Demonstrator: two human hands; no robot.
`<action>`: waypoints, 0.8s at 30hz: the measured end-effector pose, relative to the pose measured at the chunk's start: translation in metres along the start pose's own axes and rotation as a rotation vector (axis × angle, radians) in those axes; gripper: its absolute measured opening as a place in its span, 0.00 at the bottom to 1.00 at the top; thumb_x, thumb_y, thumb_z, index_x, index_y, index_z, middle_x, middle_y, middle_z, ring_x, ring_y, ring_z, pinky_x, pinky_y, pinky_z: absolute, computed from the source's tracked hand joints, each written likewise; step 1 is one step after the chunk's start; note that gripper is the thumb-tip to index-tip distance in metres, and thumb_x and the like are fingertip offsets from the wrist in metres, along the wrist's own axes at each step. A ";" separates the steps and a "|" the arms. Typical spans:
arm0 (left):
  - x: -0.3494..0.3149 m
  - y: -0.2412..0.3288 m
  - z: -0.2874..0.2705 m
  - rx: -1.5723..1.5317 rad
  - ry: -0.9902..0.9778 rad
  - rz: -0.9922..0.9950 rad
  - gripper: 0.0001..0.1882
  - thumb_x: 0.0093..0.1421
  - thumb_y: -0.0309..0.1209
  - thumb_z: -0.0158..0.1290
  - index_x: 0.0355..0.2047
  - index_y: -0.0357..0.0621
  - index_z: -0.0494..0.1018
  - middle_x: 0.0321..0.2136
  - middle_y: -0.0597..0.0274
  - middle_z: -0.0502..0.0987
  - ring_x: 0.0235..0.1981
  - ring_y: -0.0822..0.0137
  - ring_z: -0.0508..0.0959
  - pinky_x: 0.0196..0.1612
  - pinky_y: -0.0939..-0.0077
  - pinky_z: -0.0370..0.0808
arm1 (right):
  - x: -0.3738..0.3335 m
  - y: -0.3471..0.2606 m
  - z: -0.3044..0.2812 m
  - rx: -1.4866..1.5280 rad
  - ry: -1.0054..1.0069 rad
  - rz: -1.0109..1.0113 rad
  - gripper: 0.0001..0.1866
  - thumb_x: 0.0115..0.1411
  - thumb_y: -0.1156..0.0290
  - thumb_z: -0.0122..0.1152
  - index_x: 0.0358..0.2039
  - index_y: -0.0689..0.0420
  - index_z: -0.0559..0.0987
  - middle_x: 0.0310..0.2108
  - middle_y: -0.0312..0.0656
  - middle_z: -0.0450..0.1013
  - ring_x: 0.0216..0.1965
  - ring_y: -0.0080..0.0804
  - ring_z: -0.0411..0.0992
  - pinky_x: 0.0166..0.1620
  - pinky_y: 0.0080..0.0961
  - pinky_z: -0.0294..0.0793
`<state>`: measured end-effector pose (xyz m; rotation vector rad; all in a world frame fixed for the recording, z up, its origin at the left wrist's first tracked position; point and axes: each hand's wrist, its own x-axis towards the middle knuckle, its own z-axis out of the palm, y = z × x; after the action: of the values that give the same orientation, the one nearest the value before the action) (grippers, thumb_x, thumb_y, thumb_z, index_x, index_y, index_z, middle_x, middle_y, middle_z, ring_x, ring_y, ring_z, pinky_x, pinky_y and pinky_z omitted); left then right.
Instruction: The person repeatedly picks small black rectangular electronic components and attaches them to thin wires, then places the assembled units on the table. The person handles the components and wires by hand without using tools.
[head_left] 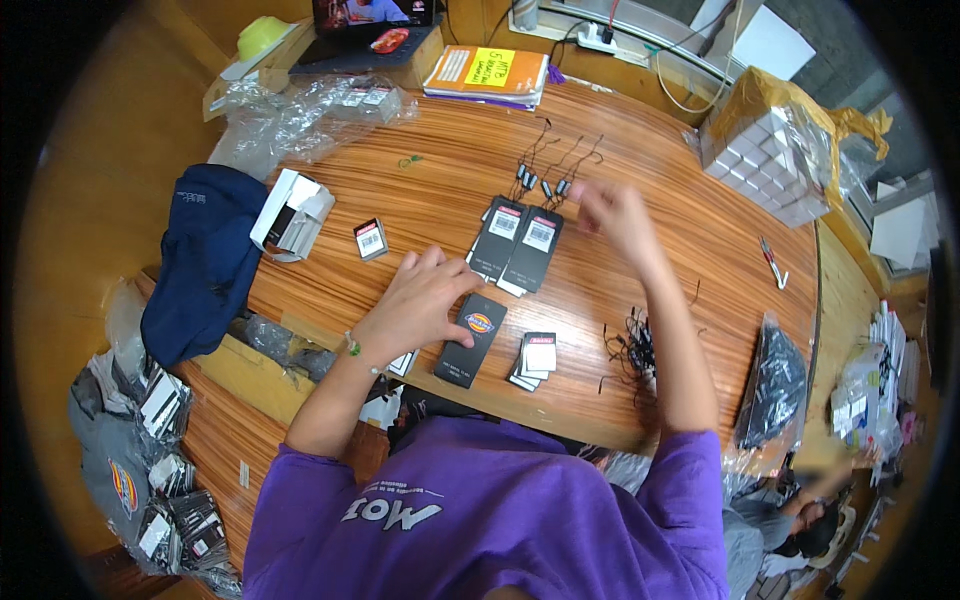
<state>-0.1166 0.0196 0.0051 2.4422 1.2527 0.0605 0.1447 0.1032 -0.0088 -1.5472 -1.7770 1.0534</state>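
Left hand (425, 302), centre frame: fingers spread, thumb on dark-grey rectangular card tag with coloured logo (479, 352), lower centre. Right hand (614, 216), right of centre: fingers curled, blurred, can't tell if pinching; just beside black strings with small plastic tabs (528, 183), above dark-grey stickered tag piles (535, 252).

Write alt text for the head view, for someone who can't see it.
A person's left hand spreads, its thumb at a dark tag, while the blurred right hand is near black cords at the far end of two side-by-side dark tags. On the wooden table around them are a cord pile and an open white box.
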 end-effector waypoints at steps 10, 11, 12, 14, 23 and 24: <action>0.000 -0.007 0.021 -0.029 0.123 0.120 0.26 0.34 0.39 0.65 0.37 0.48 0.76 0.39 0.68 0.69 0.44 0.63 0.63 0.49 0.66 0.57 | -0.149 0.015 0.074 -0.389 0.023 -0.094 0.21 0.42 0.63 0.67 0.36 0.59 0.78 0.31 0.44 0.69 0.39 0.42 0.67 0.43 0.33 0.67; -0.002 -0.007 0.022 -0.019 0.130 0.122 0.26 0.34 0.40 0.65 0.37 0.48 0.75 0.39 0.68 0.69 0.44 0.62 0.63 0.50 0.65 0.57 | -0.151 0.018 0.077 -0.342 0.047 -0.085 0.20 0.41 0.64 0.68 0.36 0.59 0.78 0.31 0.44 0.68 0.39 0.42 0.67 0.43 0.33 0.67; -0.002 -0.008 0.024 -0.021 0.165 0.131 0.26 0.34 0.40 0.65 0.36 0.48 0.75 0.39 0.68 0.68 0.45 0.62 0.63 0.50 0.65 0.57 | -0.153 0.019 0.079 -0.297 0.073 -0.080 0.20 0.40 0.66 0.68 0.35 0.59 0.78 0.31 0.44 0.68 0.39 0.42 0.67 0.43 0.33 0.67; 0.000 -0.012 0.029 -0.025 0.239 0.142 0.25 0.34 0.40 0.65 0.35 0.48 0.75 0.39 0.68 0.68 0.45 0.62 0.63 0.50 0.65 0.57 | -0.154 0.021 0.083 -0.201 0.146 -0.092 0.18 0.39 0.73 0.69 0.34 0.61 0.78 0.28 0.44 0.69 0.32 0.38 0.69 0.36 0.30 0.69; 0.000 -0.014 0.019 -0.068 0.219 0.113 0.27 0.32 0.41 0.65 0.35 0.48 0.74 0.37 0.68 0.69 0.43 0.61 0.64 0.49 0.65 0.58 | -0.157 0.025 0.087 0.140 0.072 0.126 0.14 0.46 0.77 0.66 0.35 0.63 0.77 0.15 0.29 0.64 0.18 0.13 0.59 0.24 0.13 0.60; 0.000 -0.015 0.018 -0.096 0.199 0.094 0.26 0.32 0.40 0.65 0.34 0.48 0.74 0.36 0.68 0.69 0.43 0.61 0.64 0.49 0.65 0.58 | -0.157 0.027 0.087 0.183 0.059 0.132 0.14 0.47 0.78 0.66 0.36 0.63 0.77 0.15 0.29 0.64 0.19 0.13 0.59 0.24 0.13 0.60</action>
<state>-0.1242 0.0211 -0.0172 2.4579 1.1846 0.3892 0.1164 -0.0671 -0.0648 -1.5813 -1.5109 1.1857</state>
